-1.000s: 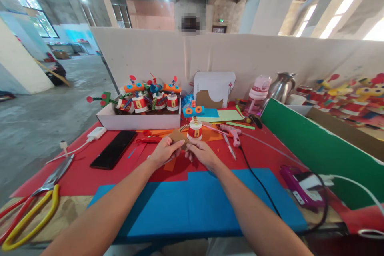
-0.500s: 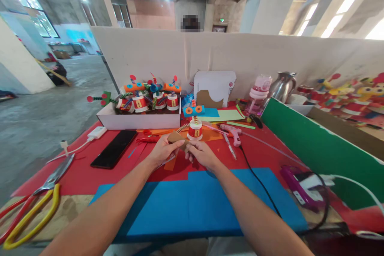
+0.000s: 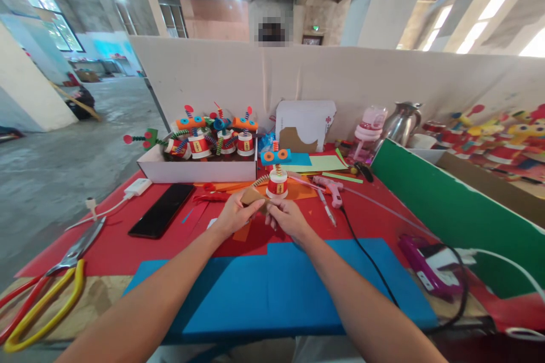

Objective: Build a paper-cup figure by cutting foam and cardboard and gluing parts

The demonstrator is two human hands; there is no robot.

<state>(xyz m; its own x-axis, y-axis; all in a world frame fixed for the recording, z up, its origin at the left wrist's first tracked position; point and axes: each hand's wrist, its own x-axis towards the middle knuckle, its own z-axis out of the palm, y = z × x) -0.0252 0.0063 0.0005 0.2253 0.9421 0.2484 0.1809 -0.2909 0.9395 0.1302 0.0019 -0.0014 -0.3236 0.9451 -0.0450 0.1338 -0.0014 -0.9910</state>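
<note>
A small piece of brown cardboard [image 3: 252, 197] is held between both hands over the red table covering. My left hand [image 3: 237, 214] pinches its left part, thumb on top. The fingers of my right hand [image 3: 286, 218] are closed on its right end. Just behind the hands stands a paper-cup figure [image 3: 277, 184] with a blue head, orange eyes and a spring neck. An orange paper strip [image 3: 242, 231] lies under my left hand.
Similar figures fill a white box [image 3: 198, 171] at the back left. A black phone [image 3: 162, 211] and large scissors [image 3: 70, 264] lie left. To the right are a pink glue gun [image 3: 332, 189], a pen [image 3: 326, 208] and a green-sided box [image 3: 451, 215].
Both hands still hold the cardboard, which has shifted and tilted slightly. A small white piece now shows beside my left wrist.
</note>
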